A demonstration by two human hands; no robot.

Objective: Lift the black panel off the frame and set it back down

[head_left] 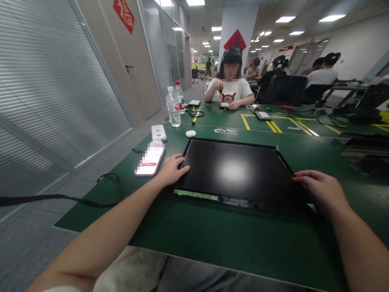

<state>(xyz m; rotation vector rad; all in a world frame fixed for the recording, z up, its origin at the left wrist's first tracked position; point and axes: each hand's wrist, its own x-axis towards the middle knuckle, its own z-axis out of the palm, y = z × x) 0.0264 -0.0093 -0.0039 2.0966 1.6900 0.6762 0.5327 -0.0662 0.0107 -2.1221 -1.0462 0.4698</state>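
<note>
A large black flat display panel [237,170] lies face up on the green table [212,239], with a thin green circuit strip [196,195] along its near edge. My left hand [172,169] rests on the panel's left edge, fingers laid over it. My right hand [322,187] lies at the panel's right edge, fingers stretched flat and touching the rim. Neither hand lifts the panel. A phone [150,159] with a lit screen lies just left of my left hand.
A white box [159,132], a small white case [191,133] and two water bottles [173,106] stand behind the phone. A black strap [60,198] trails off the table's left. Across the table a seated person [230,87] works on a small device. Other people sit farther back right.
</note>
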